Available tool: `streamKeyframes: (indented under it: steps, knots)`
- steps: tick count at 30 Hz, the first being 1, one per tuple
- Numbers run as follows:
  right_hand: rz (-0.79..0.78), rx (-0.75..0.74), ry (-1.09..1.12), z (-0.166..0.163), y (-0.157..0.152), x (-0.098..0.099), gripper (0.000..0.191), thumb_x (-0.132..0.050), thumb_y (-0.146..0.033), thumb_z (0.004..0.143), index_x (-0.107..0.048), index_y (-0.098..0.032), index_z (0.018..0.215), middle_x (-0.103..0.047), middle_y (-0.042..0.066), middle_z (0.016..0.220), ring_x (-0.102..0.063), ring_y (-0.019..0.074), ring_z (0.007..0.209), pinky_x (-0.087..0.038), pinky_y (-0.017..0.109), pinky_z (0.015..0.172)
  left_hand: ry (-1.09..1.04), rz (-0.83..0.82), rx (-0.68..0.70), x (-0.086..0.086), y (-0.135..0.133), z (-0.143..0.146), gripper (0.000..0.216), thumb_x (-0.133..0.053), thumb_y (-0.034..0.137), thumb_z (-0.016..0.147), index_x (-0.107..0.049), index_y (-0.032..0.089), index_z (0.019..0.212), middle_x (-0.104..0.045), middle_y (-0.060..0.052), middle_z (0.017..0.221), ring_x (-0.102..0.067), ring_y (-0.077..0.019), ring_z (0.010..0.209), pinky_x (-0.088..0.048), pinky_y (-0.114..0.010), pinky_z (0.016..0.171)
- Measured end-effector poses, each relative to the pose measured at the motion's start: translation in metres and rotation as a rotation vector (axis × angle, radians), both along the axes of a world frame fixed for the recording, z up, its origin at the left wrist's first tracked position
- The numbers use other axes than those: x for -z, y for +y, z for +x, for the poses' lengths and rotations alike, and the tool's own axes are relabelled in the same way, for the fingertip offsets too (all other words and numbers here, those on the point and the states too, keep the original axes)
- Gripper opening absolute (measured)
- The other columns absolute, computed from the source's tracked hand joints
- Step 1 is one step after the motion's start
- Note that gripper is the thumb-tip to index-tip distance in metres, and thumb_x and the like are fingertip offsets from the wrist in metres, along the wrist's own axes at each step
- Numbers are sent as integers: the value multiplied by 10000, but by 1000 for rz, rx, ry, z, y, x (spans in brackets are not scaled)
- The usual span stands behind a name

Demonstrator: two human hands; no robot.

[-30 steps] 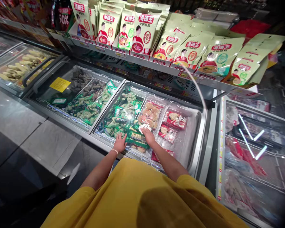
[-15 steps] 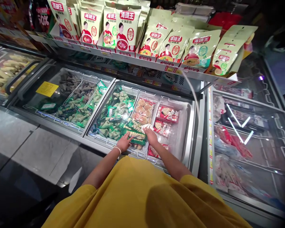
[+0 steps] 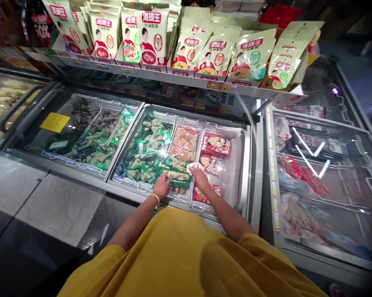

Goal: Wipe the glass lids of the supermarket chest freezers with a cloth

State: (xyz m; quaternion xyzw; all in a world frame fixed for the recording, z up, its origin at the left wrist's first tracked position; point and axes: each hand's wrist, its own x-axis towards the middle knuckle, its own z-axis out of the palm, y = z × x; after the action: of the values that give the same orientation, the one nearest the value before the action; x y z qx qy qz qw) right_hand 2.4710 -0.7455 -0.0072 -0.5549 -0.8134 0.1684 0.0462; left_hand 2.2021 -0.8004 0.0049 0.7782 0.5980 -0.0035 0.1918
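Observation:
Both my hands reach into an open chest freezer point(image 3: 250, 156). My left hand point(image 3: 162, 185) lies with fingers spread on a long green packet point(image 3: 175, 176) near the freezer's front edge. My right hand point(image 3: 200, 177) is closed on a small white cloth or paper point(image 3: 193, 166), beside red packets point(image 3: 216, 145). Behind the green packet sits a tray of round brown patties point(image 3: 183, 142). Green wrapped parcels point(image 3: 145, 156) fill the compartment to the left.
A shelf point(image 3: 173, 78) above the freezer carries several pale green pouches point(image 3: 250, 57). Glass-lidded freezers stand to the left point(image 3: 65, 123) and right point(image 3: 322, 173). A yellow label point(image 3: 55, 122) is stuck on the left lid. Grey floor tiles lie at lower left.
The camera has swung slightly, shifting the scene left and down. My left hand slid a little right along the green packet. My right hand stays on the white piece.

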Motion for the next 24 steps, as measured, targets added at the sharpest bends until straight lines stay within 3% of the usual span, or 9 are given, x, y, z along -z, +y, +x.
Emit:
streamKeyframes:
  steps: [3,8,10,13,15,17,21,24]
  knots:
    - [-7,-46,13,-22,7,6,676,-411,-21,925,-419,-233,1566,-428,100,1597,-378,267,1484,-323,519,1217,16,-4,-82,1,1,-7,728,-667,318,875,-400,256,1549,-275,-153,1666,-239,-368,1537,-257,-523,1225]
    - [-29,-457,42,-27,24,7,605,-472,-58,951,-522,-337,1486,-530,10,1533,-424,203,1456,-358,435,1206,-5,21,-117,-1,14,-7,705,-668,314,880,-417,244,1535,-329,-152,1638,-269,-351,1526,-285,-508,1216]
    - [-31,-401,31,-23,48,1,640,-464,-26,929,-517,-321,1494,-511,23,1548,-411,212,1464,-347,439,1210,-23,24,-113,-2,23,-2,702,-658,321,890,-411,212,1538,-324,-169,1635,-267,-349,1527,-284,-494,1219]
    - [-6,-122,-8,-31,77,-4,730,-411,37,876,-448,-237,1551,-431,77,1599,-362,252,1492,-331,464,1214,-45,25,-115,0,36,4,731,-648,350,895,-382,169,1550,-306,-202,1637,-260,-357,1532,-280,-497,1220]
    - [15,-17,-10,-47,82,-2,763,-389,55,854,-412,-207,1570,-416,97,1606,-356,261,1494,-327,480,1215,-49,36,-133,1,45,4,753,-642,378,891,-363,158,1556,-306,-212,1638,-254,-368,1534,-281,-524,1215]
    - [22,-89,17,-63,79,2,743,-392,41,868,-424,-219,1563,-447,90,1587,-378,253,1483,-326,493,1217,-45,45,-165,2,54,-1,782,-644,395,880,-344,155,1562,-302,-214,1642,-240,-377,1539,-277,-549,1213]
    - [-21,-450,68,-72,89,3,633,-442,-35,932,-506,-290,1508,-507,31,1551,-395,238,1474,-339,471,1218,-22,15,-209,1,72,-16,866,-681,409,845,-305,153,1582,-252,-209,1667,-185,-384,1555,-251,-550,1224]
    - [-8,-361,46,-71,114,-3,648,-435,-17,928,-495,-279,1517,-481,46,1570,-375,253,1485,-331,478,1219,-6,-15,-212,1,82,-17,938,-697,453,833,-260,141,1602,-187,-213,1687,-137,-382,1567,-212,-542,1239]
